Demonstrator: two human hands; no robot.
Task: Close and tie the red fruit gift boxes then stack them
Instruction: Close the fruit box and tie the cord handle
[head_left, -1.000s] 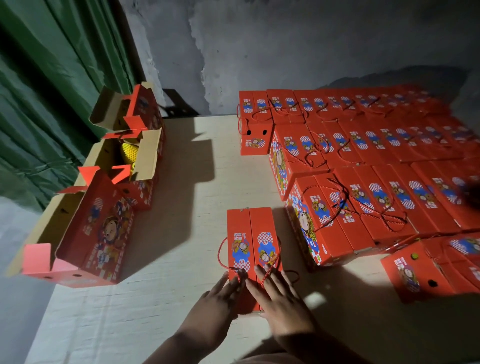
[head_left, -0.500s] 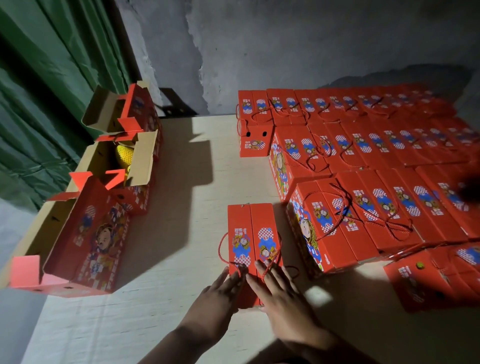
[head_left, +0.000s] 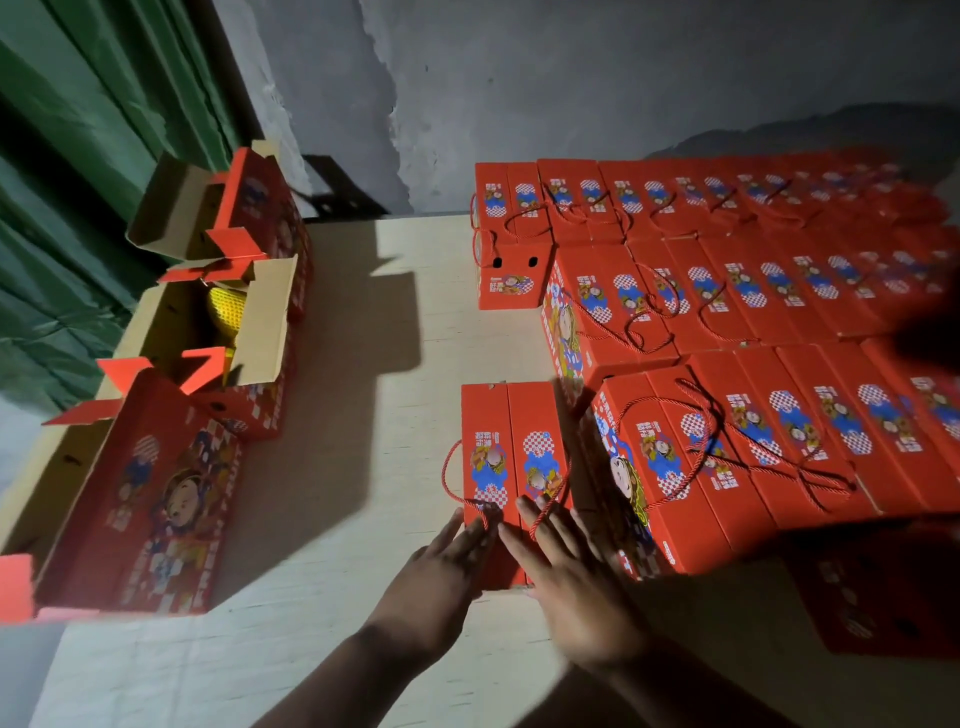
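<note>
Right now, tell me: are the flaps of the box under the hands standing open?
No. The box has both top flaps folded flat, and both hands press on them.

A pale tabletop (head_left: 363, 395) stretches out in front of me, crossed by hard shadows. Behind it stands a grey wall (head_left: 571, 88) with patchy, peeling paint, and a green curtain (head_left: 78, 156) hangs in folds on my left.
</note>
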